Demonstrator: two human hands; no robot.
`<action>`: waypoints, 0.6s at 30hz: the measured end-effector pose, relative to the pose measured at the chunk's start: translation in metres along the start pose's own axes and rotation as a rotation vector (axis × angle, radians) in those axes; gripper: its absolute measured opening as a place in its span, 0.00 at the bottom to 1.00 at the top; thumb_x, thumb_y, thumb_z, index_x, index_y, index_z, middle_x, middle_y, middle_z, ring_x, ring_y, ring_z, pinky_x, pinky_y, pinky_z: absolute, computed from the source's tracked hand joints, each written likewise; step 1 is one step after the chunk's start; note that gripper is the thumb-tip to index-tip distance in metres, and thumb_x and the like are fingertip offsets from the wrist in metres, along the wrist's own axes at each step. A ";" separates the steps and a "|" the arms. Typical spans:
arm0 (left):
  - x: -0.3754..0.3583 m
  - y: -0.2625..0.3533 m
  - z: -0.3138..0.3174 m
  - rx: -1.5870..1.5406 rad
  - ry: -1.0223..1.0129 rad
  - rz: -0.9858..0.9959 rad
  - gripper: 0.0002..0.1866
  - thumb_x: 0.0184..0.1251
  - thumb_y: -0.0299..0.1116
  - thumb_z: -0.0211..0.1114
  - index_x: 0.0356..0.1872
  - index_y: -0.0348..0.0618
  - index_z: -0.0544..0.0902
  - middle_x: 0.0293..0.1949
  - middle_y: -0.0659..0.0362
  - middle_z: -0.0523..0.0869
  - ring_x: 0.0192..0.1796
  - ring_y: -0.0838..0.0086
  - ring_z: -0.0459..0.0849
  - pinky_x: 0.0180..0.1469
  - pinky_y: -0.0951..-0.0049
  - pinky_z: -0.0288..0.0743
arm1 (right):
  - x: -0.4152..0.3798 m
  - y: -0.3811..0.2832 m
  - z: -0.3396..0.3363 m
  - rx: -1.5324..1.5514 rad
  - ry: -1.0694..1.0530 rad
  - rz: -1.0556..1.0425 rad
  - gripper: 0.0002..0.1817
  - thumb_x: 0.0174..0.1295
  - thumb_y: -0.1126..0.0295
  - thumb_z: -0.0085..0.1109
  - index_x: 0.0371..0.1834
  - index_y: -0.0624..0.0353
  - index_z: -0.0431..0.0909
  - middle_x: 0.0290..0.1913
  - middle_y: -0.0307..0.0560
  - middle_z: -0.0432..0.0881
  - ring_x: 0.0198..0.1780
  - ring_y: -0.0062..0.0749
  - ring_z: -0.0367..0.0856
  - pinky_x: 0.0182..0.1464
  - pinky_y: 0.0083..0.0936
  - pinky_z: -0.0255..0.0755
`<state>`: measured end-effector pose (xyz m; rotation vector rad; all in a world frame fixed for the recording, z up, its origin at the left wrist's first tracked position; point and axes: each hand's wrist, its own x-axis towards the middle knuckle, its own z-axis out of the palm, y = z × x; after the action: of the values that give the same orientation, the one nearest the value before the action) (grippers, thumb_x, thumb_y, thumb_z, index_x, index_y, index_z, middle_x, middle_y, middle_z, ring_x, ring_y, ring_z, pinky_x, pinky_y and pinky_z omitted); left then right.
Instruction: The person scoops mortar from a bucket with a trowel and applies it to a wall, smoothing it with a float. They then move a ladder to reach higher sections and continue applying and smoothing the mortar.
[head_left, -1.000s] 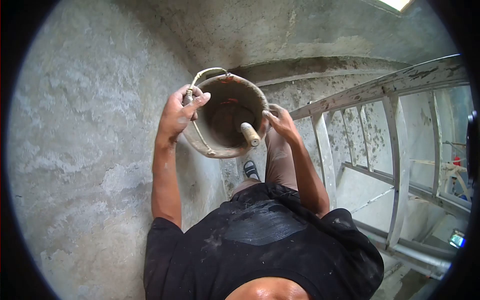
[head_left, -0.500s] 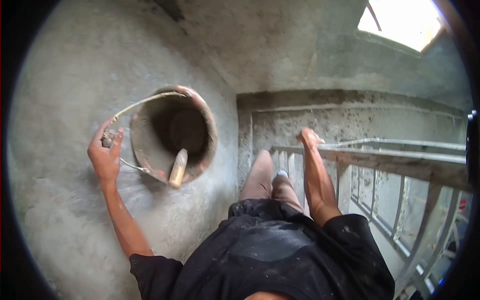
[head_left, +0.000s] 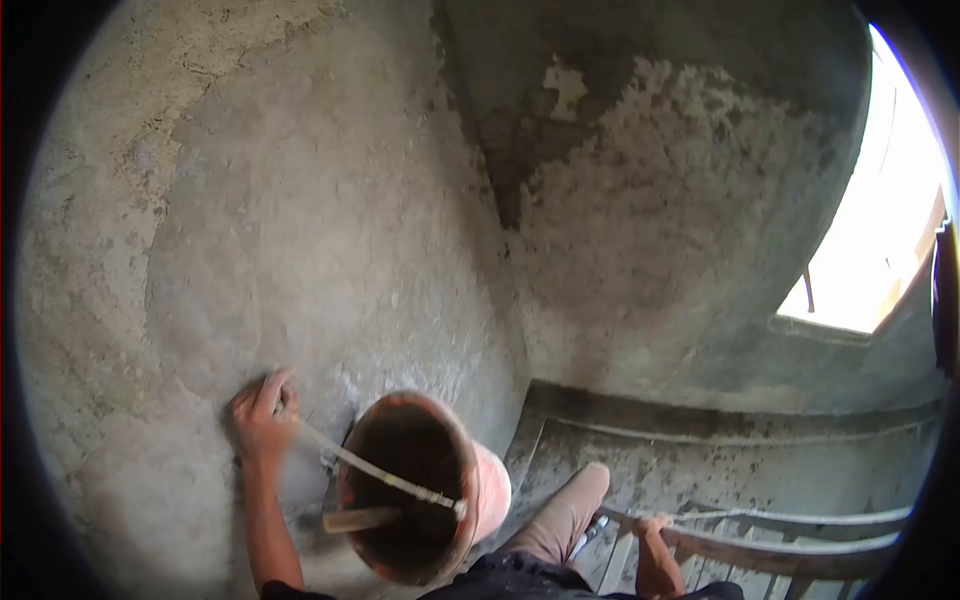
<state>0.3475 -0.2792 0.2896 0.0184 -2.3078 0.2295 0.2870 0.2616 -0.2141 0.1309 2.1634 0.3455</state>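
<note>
At the lower left, my left hand (head_left: 265, 418) is closed round the handle (head_left: 375, 470) of a pinkish bucket (head_left: 490, 490), close to the grey wall. The bucket tilts so that its dark inside shows. A tool's wooden handle (head_left: 358, 519) sticks out over the bucket's left rim; the rest of the tool is hard to make out inside. My right hand (head_left: 653, 524) rests on the end of the railing (head_left: 780, 548) at the lower right, its fingers curled over the bar.
A rough plastered wall (head_left: 290, 200) rises on the left and meets another wall (head_left: 650, 250) at a corner. A bright window opening (head_left: 880, 200) is at the upper right. My bent knee (head_left: 585, 490) is between bucket and railing, above slatted steps.
The view has tilted up, showing more wall and window. The bucket now sits lower in view and is turned, with its handle across its mouth. Both hands keep their holds.
</note>
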 end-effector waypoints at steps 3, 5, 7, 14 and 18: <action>-0.003 -0.008 0.000 0.060 0.069 0.094 0.14 0.45 0.18 0.62 0.36 0.40 0.81 0.23 0.54 0.81 0.23 0.61 0.79 0.28 0.67 0.74 | -0.020 -0.007 -0.028 0.007 -0.052 0.177 0.27 0.53 0.46 0.55 0.57 0.37 0.74 0.60 0.37 0.71 0.62 0.34 0.67 0.52 0.47 0.61; 0.001 -0.003 0.002 0.132 -0.023 0.182 0.14 0.46 0.18 0.61 0.38 0.40 0.81 0.23 0.55 0.82 0.22 0.63 0.79 0.28 0.69 0.74 | -0.020 -0.006 -0.024 -0.003 -0.140 0.129 0.33 0.54 0.43 0.51 0.61 0.46 0.70 0.63 0.47 0.68 0.67 0.48 0.60 0.61 0.54 0.52; 0.004 0.003 0.002 0.182 -0.056 0.247 0.15 0.47 0.17 0.60 0.39 0.40 0.80 0.20 0.56 0.79 0.21 0.64 0.78 0.25 0.69 0.73 | -0.003 -0.001 -0.002 -0.059 -0.146 0.095 0.31 0.54 0.46 0.53 0.60 0.48 0.71 0.62 0.48 0.68 0.67 0.48 0.60 0.61 0.55 0.52; 0.011 0.003 0.005 0.149 -0.056 0.243 0.11 0.46 0.21 0.60 0.34 0.42 0.79 0.13 0.59 0.72 0.15 0.65 0.72 0.22 0.68 0.72 | -0.013 0.027 -0.019 0.010 -0.310 -0.073 0.22 0.50 0.53 0.58 0.52 0.38 0.77 0.56 0.38 0.75 0.61 0.35 0.70 0.55 0.39 0.65; 0.008 0.007 -0.002 0.072 -0.249 0.091 0.12 0.41 0.28 0.65 0.32 0.46 0.80 0.13 0.60 0.73 0.17 0.67 0.74 0.22 0.67 0.72 | -0.083 0.058 -0.075 0.226 -0.166 -0.328 0.16 0.51 0.57 0.57 0.45 0.40 0.79 0.51 0.41 0.76 0.53 0.40 0.74 0.48 0.35 0.71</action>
<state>0.3427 -0.2713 0.2958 -0.0230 -2.5498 0.3755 0.2721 0.2841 -0.0914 -0.0675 2.0100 -0.0951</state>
